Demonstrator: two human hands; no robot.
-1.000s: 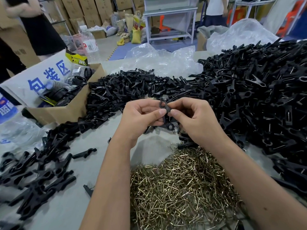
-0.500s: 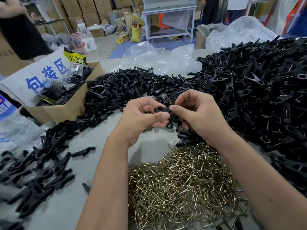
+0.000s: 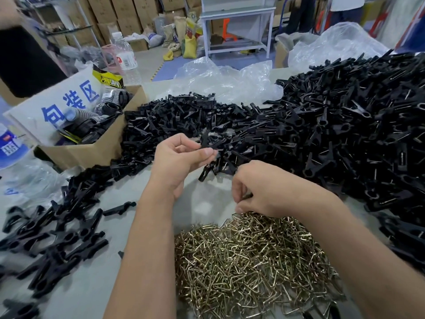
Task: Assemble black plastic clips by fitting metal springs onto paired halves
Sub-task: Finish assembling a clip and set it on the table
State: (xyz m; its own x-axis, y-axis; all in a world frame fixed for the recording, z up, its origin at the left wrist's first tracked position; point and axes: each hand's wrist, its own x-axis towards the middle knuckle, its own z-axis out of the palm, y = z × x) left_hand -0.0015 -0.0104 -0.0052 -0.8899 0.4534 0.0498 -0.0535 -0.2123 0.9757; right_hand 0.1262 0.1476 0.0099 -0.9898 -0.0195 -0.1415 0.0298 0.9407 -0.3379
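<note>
Head view, right hand [image 3: 264, 189] fingertips hidden

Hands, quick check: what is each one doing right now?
Left hand: pinching paired black clip halves.
Right hand: fingers curled over the edge of the spring pile; whether it holds a spring cannot be told.

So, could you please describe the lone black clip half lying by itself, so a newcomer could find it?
Start at the brown cardboard box on the grey table's left. Come toward the near edge, left of the left forearm: the single black plastic clip half lies flat on bare tabletop, while its neighbours are heaped together.
</note>
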